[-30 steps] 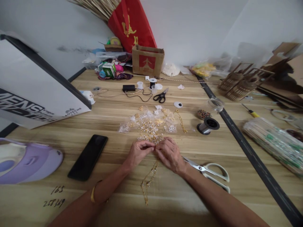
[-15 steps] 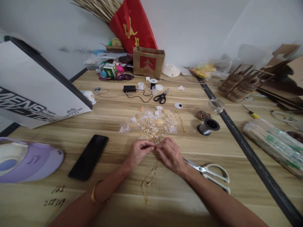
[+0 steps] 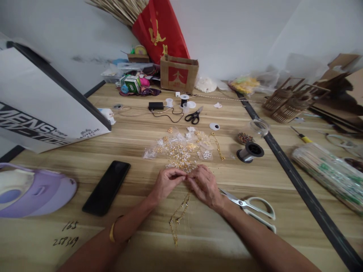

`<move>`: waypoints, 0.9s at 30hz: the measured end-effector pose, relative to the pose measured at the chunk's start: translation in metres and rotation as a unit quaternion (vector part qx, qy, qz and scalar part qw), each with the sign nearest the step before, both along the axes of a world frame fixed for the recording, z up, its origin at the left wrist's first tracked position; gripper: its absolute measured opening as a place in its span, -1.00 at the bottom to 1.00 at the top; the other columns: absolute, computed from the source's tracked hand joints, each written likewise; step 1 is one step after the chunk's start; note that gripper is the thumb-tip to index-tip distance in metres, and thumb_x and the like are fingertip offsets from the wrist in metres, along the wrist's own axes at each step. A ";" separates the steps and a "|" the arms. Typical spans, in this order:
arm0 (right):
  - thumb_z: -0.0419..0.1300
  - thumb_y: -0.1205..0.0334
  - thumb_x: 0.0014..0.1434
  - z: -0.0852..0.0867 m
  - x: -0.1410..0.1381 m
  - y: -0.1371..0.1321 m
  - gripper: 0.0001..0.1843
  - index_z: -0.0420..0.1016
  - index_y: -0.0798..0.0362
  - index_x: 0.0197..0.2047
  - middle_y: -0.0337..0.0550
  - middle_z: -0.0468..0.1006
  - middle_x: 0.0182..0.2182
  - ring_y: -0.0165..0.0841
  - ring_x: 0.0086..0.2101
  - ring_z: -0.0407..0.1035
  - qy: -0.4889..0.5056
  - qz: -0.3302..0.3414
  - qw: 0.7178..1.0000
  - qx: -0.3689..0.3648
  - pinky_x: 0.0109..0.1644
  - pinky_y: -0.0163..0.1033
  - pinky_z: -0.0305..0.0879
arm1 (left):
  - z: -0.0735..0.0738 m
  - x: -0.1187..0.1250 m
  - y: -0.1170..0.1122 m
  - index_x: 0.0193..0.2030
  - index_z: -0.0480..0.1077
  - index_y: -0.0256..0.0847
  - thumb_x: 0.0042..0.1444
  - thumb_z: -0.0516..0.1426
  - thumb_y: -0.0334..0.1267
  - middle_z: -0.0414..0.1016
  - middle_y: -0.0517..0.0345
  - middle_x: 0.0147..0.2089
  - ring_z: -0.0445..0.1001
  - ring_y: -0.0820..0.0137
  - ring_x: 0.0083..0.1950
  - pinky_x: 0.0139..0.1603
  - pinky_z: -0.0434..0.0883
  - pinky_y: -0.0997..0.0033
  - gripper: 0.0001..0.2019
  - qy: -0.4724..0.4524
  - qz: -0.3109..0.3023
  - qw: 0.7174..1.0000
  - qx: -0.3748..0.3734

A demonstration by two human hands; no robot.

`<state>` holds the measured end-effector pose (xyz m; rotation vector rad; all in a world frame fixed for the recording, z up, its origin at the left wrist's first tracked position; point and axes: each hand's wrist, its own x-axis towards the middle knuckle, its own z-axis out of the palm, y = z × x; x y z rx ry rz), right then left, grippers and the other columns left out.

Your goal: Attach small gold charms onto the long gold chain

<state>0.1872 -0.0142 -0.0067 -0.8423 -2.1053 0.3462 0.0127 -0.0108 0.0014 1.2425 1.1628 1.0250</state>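
My left hand (image 3: 170, 182) and my right hand (image 3: 204, 185) meet fingertip to fingertip over the wooden table. Each is closed in a pinch. A gold beaded chain (image 3: 178, 219) runs down from under my right fingers and lies in a loop on the tabletop. What the left fingertips pinch is too small to make out. Just beyond both hands spreads a pile of gold and clear beads (image 3: 181, 156), partly on small plastic bags. White-handled scissors (image 3: 249, 207) lie beside my right wrist, the blade tips close to it.
A black phone (image 3: 106, 187) and a purple visor (image 3: 42, 190) lie on the left. To the right stand a wire spool (image 3: 249, 152) and a dish of mixed beads (image 3: 244, 138). Black scissors (image 3: 193, 116) and a short gold chain (image 3: 217, 145) lie behind the pile.
Both hands stay in nearly the same place, still pinched together. The chain and the things around it have not visibly moved; the camera view has shifted very slightly.
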 end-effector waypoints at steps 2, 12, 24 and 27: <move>0.07 0.40 0.22 0.000 0.000 0.000 -0.92 0.32 0.04 -0.24 -0.16 0.48 -0.38 -0.36 -0.35 0.33 -0.003 -0.001 1.000 0.001 -0.01 -0.06 0.24 | 0.000 0.000 0.000 -0.41 0.56 -0.30 -0.12 0.24 -0.43 0.63 0.06 -0.38 0.56 0.37 -0.35 -0.26 0.48 0.45 -0.91 0.001 -0.002 1.000 0.002; 0.09 0.41 0.21 0.002 0.000 0.001 -0.92 0.32 0.06 -0.23 -0.16 0.49 -0.36 -0.36 -0.34 0.32 0.000 0.006 1.000 0.008 -0.04 -0.09 0.25 | -0.002 -0.001 -0.001 -0.38 0.56 -0.31 -0.09 0.22 -0.42 0.63 0.05 -0.37 0.56 0.37 -0.34 -0.27 0.48 0.47 -0.90 0.025 0.006 0.999 0.028; 0.07 0.41 0.22 0.004 -0.001 0.001 -0.91 0.32 0.05 -0.23 -0.16 0.48 -0.39 -0.36 -0.36 0.30 0.005 0.008 1.000 0.009 -0.09 -0.11 0.25 | -0.003 0.000 -0.001 -0.40 0.56 -0.31 -0.09 0.22 -0.41 0.62 0.04 -0.39 0.55 0.38 -0.35 -0.29 0.46 0.48 -0.91 0.025 0.002 0.999 0.035; 0.07 0.41 0.22 0.004 -0.001 0.001 -0.92 0.32 0.05 -0.24 -0.17 0.47 -0.39 -0.37 -0.36 0.29 0.003 0.008 1.000 0.009 -0.11 -0.12 0.25 | -0.003 0.000 -0.001 -0.41 0.56 -0.32 -0.08 0.22 -0.41 0.61 0.04 -0.40 0.53 0.39 -0.37 -0.30 0.45 0.49 -0.91 0.032 0.004 0.999 0.043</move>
